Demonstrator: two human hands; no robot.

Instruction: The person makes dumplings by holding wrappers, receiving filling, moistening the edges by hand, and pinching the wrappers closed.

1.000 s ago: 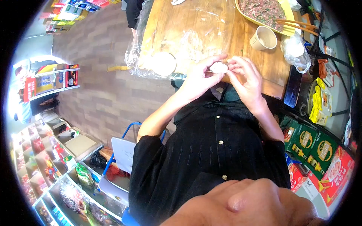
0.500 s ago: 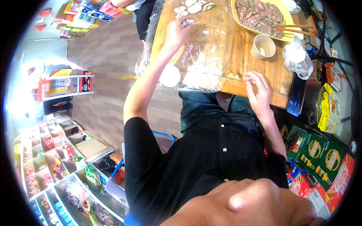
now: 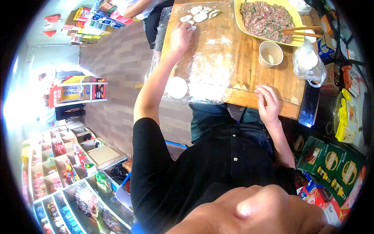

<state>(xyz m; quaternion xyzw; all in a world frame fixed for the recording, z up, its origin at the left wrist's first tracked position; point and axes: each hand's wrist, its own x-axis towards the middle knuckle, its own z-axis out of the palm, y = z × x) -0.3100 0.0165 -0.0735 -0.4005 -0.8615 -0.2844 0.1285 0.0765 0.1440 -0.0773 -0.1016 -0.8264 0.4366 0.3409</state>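
My left hand [image 3: 181, 38] is stretched over the plastic-covered table, its fingers around a small white dumpling [image 3: 192, 27]. Just beyond it lie several white dumplings [image 3: 200, 16] on the plastic sheet [image 3: 212, 58]. At the near edge of the table rests my right hand [image 3: 268, 102], fingers apart and holding nothing. A round white stack of wrappers [image 3: 176, 87] sits at the near left corner. Minced filling [image 3: 267, 21] fills a yellow tray [image 3: 240, 26], with chopsticks [image 3: 302, 32] lying across its side. A paper cup [image 3: 270, 54] stands below the tray.
Beside the cup are a clear bag [image 3: 309, 64] with something white inside and a dark phone [image 3: 309, 107] at the table's right edge. Another person's arm [image 3: 136, 8] shows beyond the table at upper left. Shelves of packets [image 3: 58, 156] fill the lower left.
From in front of my body, my left hand has moved with the dumpling to the far left of the table. My right hand has let go and come down to the near edge.
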